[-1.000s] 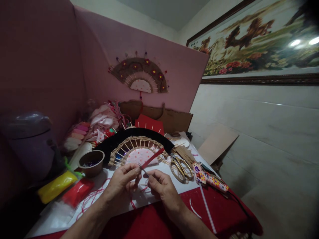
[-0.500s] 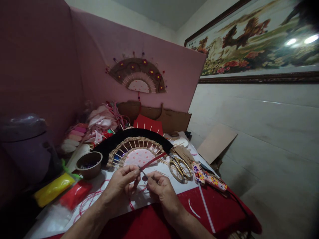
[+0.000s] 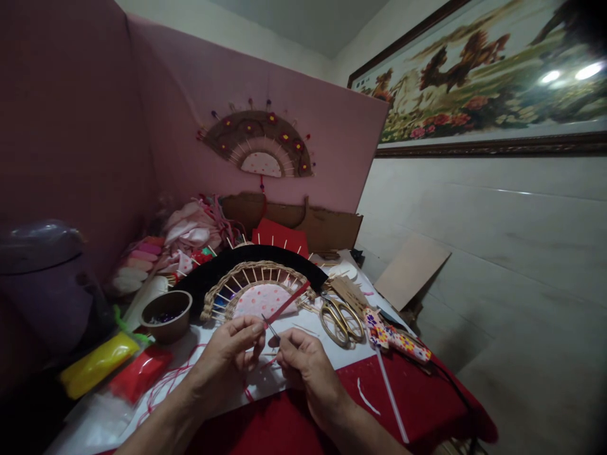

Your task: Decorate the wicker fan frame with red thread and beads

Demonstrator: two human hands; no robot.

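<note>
My left hand [image 3: 239, 344] pinches the lower end of a narrow red strip [image 3: 289, 301] between thumb and fingertips. The strip slants up to the right, in front of a fan-shaped woven piece with thin sticks, a black band [image 3: 256, 254] and a dotted pink half-round centre [image 3: 260, 298]. In my right hand [image 3: 306, 360] is a slim, pointed dark metal tool [image 3: 272, 328], its tip touching or crossing the strip's lower end beside my left thumb. Whether it is tweezers or small scissors, I cannot tell. Red cord [image 3: 164, 387] lies by my left forearm.
Gold-handled scissors [image 3: 342, 321] lie to the right, near a flower-patterned glue gun [image 3: 403, 342]. At left stand a brown bowl [image 3: 183, 319] and yellow [image 3: 102, 365] and red [image 3: 142, 373] packets. A finished fan [image 3: 258, 129] hangs on the pink board behind.
The red strip has swung to a steeper slant. The tool in my right hand has turned slightly, showing more of its length. The whole view has shifted a little.
</note>
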